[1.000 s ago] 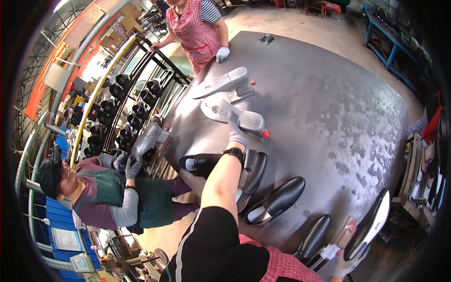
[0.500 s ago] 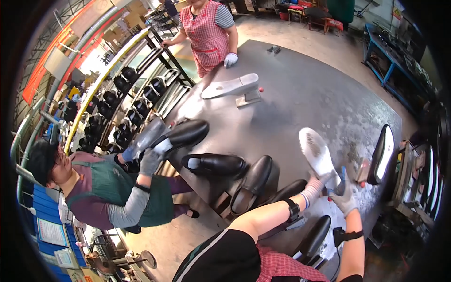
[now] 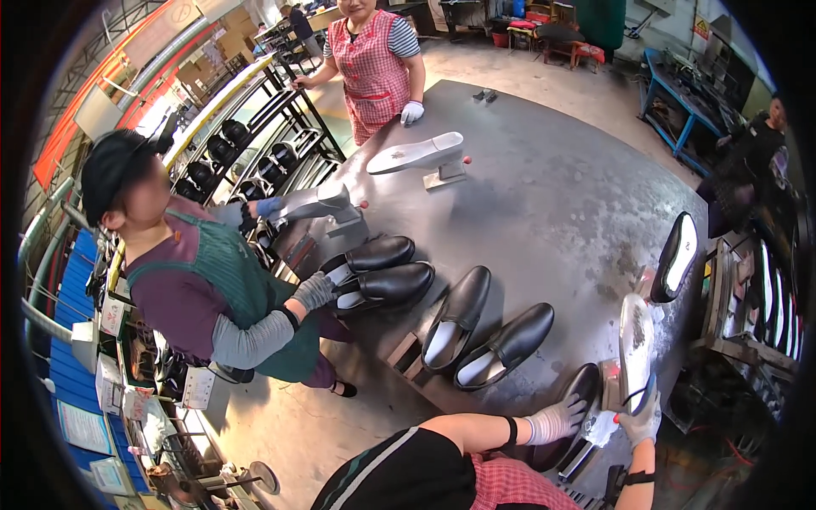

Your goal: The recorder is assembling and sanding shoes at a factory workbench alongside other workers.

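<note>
In front of me at the right, my right hand (image 3: 643,420), in a pale glove, closes around the heel end of a silvery metal shoe last (image 3: 635,340). A strip of blue shows along its fingers. My left hand (image 3: 557,420), also gloved, lies over a black shoe (image 3: 582,384) beside the last, its fingers bent onto the upper. The hand and arm hide part of this shoe. A red knob (image 3: 617,418) shows between my hands. Left of them, two black slip-on shoes (image 3: 510,344) (image 3: 461,308) with pale insoles rest on the metal table (image 3: 561,212).
A co-worker in a green apron (image 3: 229,272) touches two black shoes (image 3: 387,285) at the left. Another metal last on a stand (image 3: 416,155) is farther back, near a person in a checked apron (image 3: 370,68). Another shoe (image 3: 678,259) stands sole-out at the right.
The last in my right hand has moved right and nearer me. My left hand has left it for the black shoe. The co-worker's shoe has come down beside another, off its last.
</note>
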`<move>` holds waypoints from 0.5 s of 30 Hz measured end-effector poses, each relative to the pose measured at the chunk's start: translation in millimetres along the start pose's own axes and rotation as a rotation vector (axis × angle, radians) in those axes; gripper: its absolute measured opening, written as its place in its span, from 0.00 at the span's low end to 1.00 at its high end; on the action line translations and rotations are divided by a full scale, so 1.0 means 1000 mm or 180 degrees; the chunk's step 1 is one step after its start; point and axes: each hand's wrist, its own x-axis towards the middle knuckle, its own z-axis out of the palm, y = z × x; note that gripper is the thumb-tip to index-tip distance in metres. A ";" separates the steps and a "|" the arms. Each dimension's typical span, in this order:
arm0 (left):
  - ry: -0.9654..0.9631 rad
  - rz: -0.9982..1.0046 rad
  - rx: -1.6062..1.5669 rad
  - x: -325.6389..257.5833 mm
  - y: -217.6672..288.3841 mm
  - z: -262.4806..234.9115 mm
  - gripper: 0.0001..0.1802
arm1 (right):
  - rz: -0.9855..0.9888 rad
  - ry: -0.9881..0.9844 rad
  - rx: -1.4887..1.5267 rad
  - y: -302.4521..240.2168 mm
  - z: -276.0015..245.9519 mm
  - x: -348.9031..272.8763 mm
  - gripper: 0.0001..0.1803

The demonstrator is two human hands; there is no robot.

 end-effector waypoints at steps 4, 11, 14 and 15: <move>0.0067 -0.0337 0.0313 -0.005 -0.020 0.003 0.13 | 0.0473 0.0163 0.0297 0.032 0.011 -0.068 0.67; 0.0540 -0.3281 -0.0580 -0.051 -0.009 -0.036 0.46 | 0.0904 0.0655 0.0207 0.054 0.053 -0.156 0.65; -0.0015 -0.4180 -0.1140 -0.073 0.019 -0.037 0.46 | 0.0942 0.0868 -0.0018 0.039 0.068 -0.193 0.66; -0.0364 -0.4507 -0.1426 -0.079 0.025 -0.034 0.46 | 0.0937 0.0973 -0.0080 0.034 0.071 -0.207 0.66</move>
